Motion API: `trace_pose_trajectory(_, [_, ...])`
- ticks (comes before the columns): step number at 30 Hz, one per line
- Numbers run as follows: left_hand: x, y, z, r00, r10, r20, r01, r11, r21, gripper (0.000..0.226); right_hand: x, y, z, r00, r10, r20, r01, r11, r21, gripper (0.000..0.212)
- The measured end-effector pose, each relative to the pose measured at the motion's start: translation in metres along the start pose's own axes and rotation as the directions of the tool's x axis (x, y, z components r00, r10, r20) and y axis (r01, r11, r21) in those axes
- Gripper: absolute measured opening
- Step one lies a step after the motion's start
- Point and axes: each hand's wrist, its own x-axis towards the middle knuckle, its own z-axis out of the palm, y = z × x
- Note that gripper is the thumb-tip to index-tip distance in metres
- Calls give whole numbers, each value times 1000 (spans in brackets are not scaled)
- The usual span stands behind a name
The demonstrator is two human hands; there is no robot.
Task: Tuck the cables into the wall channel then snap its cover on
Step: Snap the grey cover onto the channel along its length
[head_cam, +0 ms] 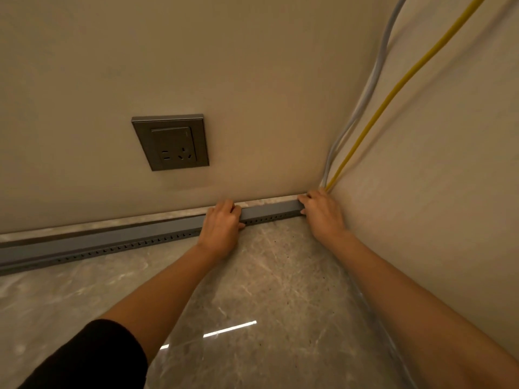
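A long grey slotted wall channel [112,242] runs along the foot of the wall on the marble floor, with a flat grey cover [269,210] lying on top of it. My left hand [222,224] grips the channel and cover about midway, fingers curled over the top. At the channel's right end in the room corner, my right hand [323,211] clasps the cover. A yellow cable [393,96] and a white cable [370,82] come down the corner and disappear behind my right hand. Inside the channel nothing is visible.
A grey wall socket [171,141] sits on the wall above and left of my hands. The side wall [435,192] closes the space on the right. A glossy marble floor [266,290] stretches toward me.
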Motion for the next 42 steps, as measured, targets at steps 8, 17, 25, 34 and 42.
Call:
trace_pose_trajectory(8, [3, -1, 1, 999, -12, 47, 10, 999, 35, 32, 14, -42, 9, 979, -191, 73, 183, 978, 101, 45])
trace_pose_trajectory(17, [-20, -44, -27, 989, -115, 98, 105, 989, 103, 37, 16, -44, -2, 977, -179, 116, 167, 980, 111, 38])
trace_pose_trajectory(25, [-19, -40, -28, 977, -168, 134, 140, 971, 193, 35, 10, -78, -12, 958, -270, 100, 274, 961, -34, 33])
trace_pose_trajectory(34, [-21, -48, -24, 985, -138, 105, 117, 976, 182, 37, 18, -126, -13, 897, -396, 196, 381, 918, 114, 33])
trace_pose_trajectory(42, [-48, -89, -43, 976, -184, 113, 154, 959, 236, 42, 14, -128, -10, 904, -393, 168, 383, 920, 88, 30])
